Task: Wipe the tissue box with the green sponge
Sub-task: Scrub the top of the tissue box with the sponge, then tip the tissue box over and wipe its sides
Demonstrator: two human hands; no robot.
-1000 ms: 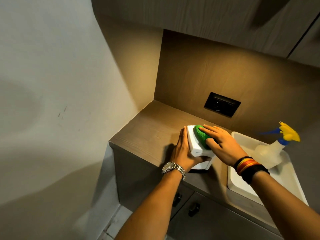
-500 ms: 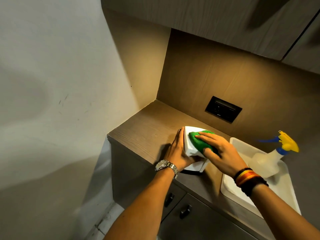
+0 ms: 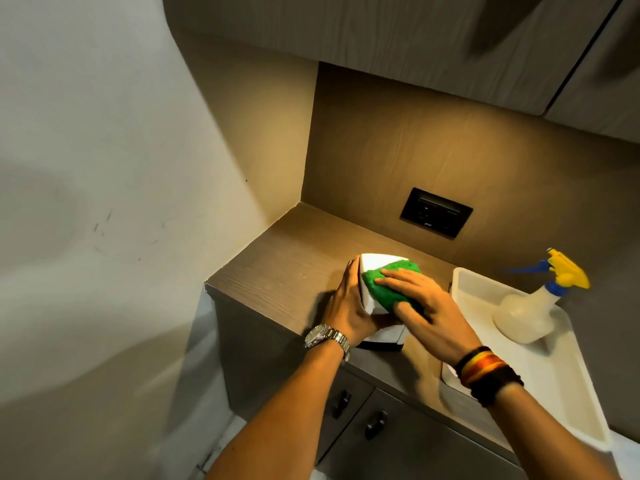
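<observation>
A white tissue box (image 3: 375, 261) stands tilted on the wooden counter (image 3: 291, 265). My left hand (image 3: 346, 306), with a metal watch at the wrist, clasps the box's left side and holds it steady. My right hand (image 3: 422, 303) presses the green sponge (image 3: 384, 289) flat against the box's top face, fingers spread over it. The sponge covers most of the near part of that face; the box's lower part is hidden behind both hands.
A white tray (image 3: 568, 386) lies on the counter to the right, holding a spray bottle (image 3: 526, 310) with a yellow and blue head. A black wall socket (image 3: 435, 217) sits on the back panel. Cabinet doors with dark knobs (image 3: 375, 424) are below; a white wall stands left.
The box has tipped further onto its edge in my left hand. The sponge under my right hand has slid toward me and to the left across the top face.
</observation>
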